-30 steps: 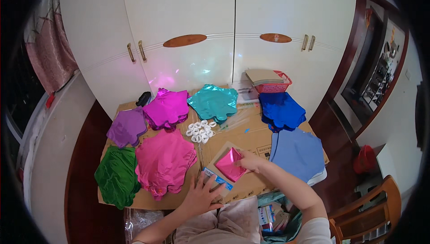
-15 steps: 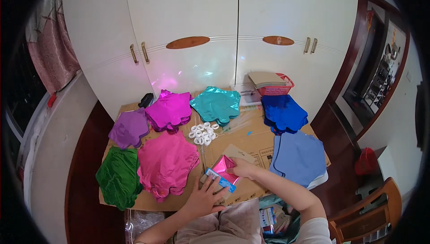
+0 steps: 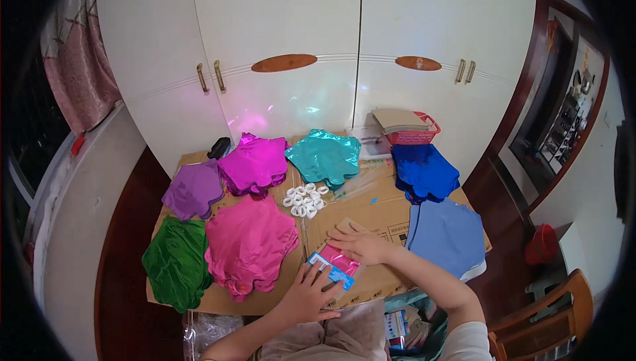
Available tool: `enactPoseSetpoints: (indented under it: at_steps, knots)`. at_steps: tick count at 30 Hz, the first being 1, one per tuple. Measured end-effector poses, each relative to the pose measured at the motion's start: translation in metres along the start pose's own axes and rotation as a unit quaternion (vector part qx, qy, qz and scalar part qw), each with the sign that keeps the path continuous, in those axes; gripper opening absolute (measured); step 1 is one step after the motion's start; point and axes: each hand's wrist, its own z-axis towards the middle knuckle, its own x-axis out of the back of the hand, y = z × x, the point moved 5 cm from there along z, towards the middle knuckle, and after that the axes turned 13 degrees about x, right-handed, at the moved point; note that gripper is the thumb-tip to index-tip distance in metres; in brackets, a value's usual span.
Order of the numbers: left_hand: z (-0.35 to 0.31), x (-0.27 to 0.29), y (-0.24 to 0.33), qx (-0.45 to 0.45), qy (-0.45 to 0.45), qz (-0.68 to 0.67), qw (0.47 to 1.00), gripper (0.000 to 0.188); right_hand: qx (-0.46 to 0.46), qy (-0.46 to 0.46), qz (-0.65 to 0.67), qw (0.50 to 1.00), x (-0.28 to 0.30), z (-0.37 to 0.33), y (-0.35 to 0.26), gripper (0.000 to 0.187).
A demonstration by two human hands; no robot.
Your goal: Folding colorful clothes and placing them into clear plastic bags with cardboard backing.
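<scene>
My left hand lies with spread fingers over a blue printed strip at the table's near edge. My right hand rests flat, fingers outstretched, on the upper part of a folded pink foil piece. That foil sits directly above the blue strip, with a brown card showing beyond my right fingers. Whether the foil is inside a clear bag I cannot tell. Left of my hands is a stack of pink foil sheets with scalloped edges. Small white rolled loops are grouped beyond my hands.
Foil stacks ring the cardboard-covered table: green, purple, magenta, teal, dark blue and pale blue. A red basket with brown cards stands at the back. A wooden chair is at right.
My right hand has gone from gripping the pink foil to lying flat on it. The foil now looks flatter. My left hand has moved slightly right, onto the blue strip.
</scene>
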Motion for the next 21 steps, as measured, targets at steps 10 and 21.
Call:
enactPoseSetpoints:
  at_steps: [10, 21]
  knots:
    - [0.001, -0.004, -0.001, 0.001, -0.02, -0.002, 1.0, 0.072, 0.032, 0.01, 0.037, 0.999, -0.008, -0.01, -0.013, 0.049]
    - [0.014, 0.004, -0.008, -0.05, 0.045, -0.054, 0.996, 0.059, -0.059, -0.008, -0.036, 0.998, -0.015, -0.009, -0.009, 0.056]
